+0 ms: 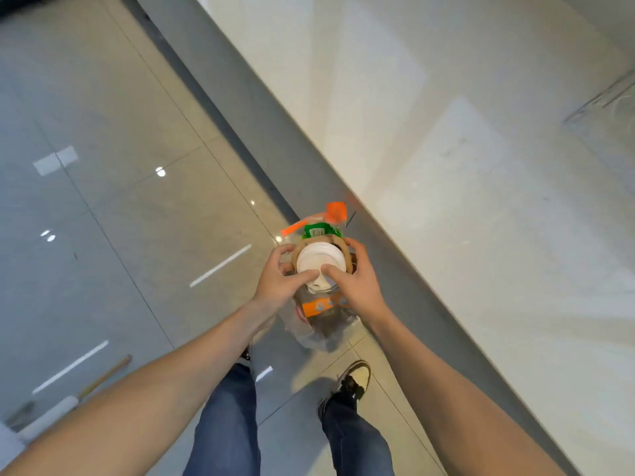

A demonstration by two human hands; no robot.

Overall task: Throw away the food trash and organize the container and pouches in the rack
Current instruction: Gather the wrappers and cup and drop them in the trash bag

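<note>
I hold a bundle of items in front of me with both hands. On top sits a round brown container (344, 242) with a white lid (319, 261). Under it are clear pouches with orange labels (321, 307) and a green label (318, 231), and an orange tab (336, 211) sticks out at the far side. My left hand (280, 281) grips the left side, thumb on the lid. On the right side my right hand (357, 280) does the same, thumb on the lid. The bottom of the bundle is hidden by my hands.
I stand on a glossy grey tiled floor (120, 201). A white wall (464, 149) with a grey base strip (275, 132) runs diagonally on the right. A wooden-handled tool (103, 376) lies at lower left. My legs and shoes (354, 376) are below.
</note>
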